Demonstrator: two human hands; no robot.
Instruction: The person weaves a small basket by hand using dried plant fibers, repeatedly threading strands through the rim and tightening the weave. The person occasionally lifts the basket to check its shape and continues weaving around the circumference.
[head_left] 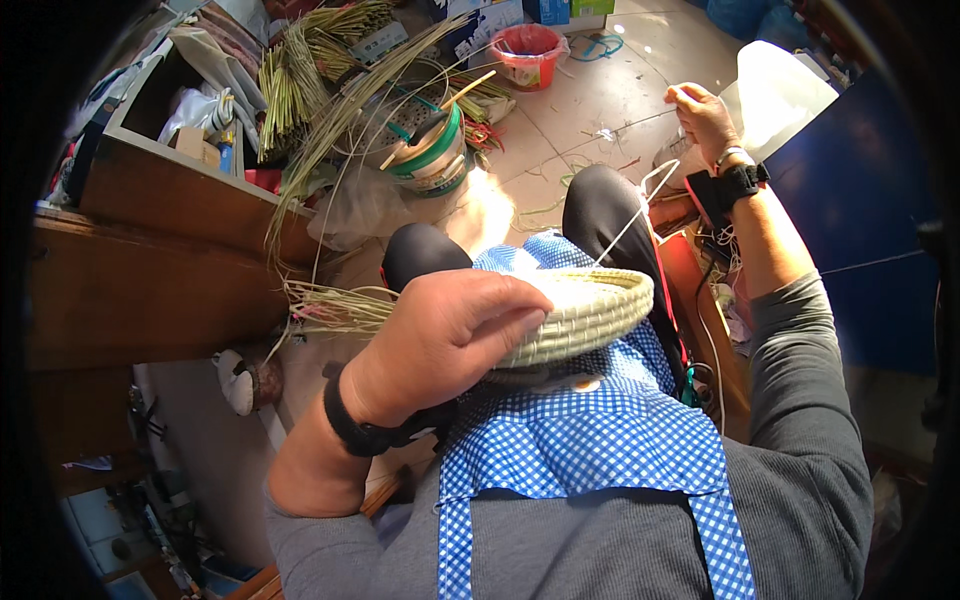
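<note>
My left hand point(455, 325) grips the near left rim of a shallow round basket point(590, 335) of pale coiled fibre, thumb on top. The basket is tilted above my lap, and sunlight whitens its inside. From its far rim a thin pale strand point(625, 232) runs up toward my right hand point(703, 118), which is raised far out to the right. The fingers there are pinched together; what they hold is too small to make out. A bundle of dry stalks point(340, 310) sticks out to the left behind my left hand.
Bundles of green stalks point(300, 85) lie at the far left beside a wooden drawer unit point(190, 190). A green-rimmed bucket point(440, 165) with a stick across it and a red bin point(528, 60) stand on the tiled floor. A dark blue panel point(865, 230) is at right.
</note>
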